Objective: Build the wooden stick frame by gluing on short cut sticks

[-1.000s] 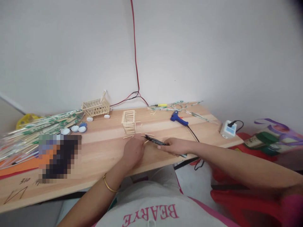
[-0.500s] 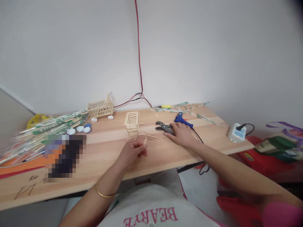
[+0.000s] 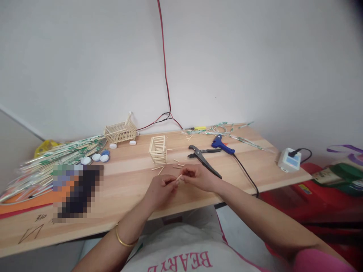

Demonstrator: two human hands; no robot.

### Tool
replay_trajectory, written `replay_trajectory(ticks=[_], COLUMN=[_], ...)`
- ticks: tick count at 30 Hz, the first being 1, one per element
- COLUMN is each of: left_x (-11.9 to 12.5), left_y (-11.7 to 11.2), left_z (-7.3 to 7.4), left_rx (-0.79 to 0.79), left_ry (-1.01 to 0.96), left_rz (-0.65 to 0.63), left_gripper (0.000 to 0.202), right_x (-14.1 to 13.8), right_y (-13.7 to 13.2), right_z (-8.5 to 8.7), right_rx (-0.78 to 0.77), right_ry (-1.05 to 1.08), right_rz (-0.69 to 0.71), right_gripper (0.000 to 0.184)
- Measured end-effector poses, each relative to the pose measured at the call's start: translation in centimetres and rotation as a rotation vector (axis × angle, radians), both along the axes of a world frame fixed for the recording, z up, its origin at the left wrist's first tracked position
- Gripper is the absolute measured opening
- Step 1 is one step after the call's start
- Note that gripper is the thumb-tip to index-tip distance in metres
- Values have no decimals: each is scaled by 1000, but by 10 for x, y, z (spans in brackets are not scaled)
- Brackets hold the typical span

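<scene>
A short wooden stick (image 3: 179,177) is pinched between the fingertips of my left hand (image 3: 160,190) and my right hand (image 3: 199,178), close above the table's front part. Both hands are closed, and their tips nearly meet. Just beyond them stands a small open frame of glued sticks (image 3: 158,150). Loose cut sticks (image 3: 157,168) lie between the frame and my hands. Pliers (image 3: 202,155) rest with spread handles behind my right hand. Farther right lies a blue glue gun (image 3: 222,144) with a black cord.
A stick cart (image 3: 120,133) with white wheels stands at the back left. Bottle caps (image 3: 96,157) and bundles of wrapped sticks (image 3: 65,155) lie left. A yellow-handled tool (image 3: 199,128) is by the wall. At the right edge sits a white power adapter (image 3: 289,160) with a plug.
My right hand has left the pliers and moved left to the stick in my left hand. The pliers now lie with handles apart. The glue gun appears slightly shifted right.
</scene>
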State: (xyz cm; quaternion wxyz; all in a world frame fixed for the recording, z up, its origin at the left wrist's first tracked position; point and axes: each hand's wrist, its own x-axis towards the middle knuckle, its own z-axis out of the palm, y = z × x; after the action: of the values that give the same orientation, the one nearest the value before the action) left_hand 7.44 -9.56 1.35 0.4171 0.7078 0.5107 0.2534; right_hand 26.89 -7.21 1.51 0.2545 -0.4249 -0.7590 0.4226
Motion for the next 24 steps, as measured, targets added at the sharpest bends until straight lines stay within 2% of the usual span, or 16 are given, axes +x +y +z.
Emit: replay_trajectory(ticks=[3,6,10,13,15,17,21,24], left_x=[-4,-12,-25,-30,-30,-29,-26,-25], left_y=[-1,-1,2,8,12,15,17,18], left_z=[-2,-1,4,5,4,3,-2,-5], left_rx=[188,288,327,301,291,282,312,330], left_ry=[257,478,660,785,822,825,803,794], left_rz=[-7,85,218,239,228,196,105,51], left_gripper=[22,23,26,23,24,23,25,26], right_x=[3,4,8,13,14,14,6,-1], right_y=[5,9,12,16,20,24,24,20], right_z=[-6,-8,-13,-15,-14,-13,-14,-21], right_rx=[72,164,371,423,403,389,430,480], right_ry=[-58,-106,-289,-375,-405,-440,-442,-390], right_rz=[-33,-72,-98,-99,-127,-130,-41,0], right_gripper=[20,14,7,22,32,34,23,22])
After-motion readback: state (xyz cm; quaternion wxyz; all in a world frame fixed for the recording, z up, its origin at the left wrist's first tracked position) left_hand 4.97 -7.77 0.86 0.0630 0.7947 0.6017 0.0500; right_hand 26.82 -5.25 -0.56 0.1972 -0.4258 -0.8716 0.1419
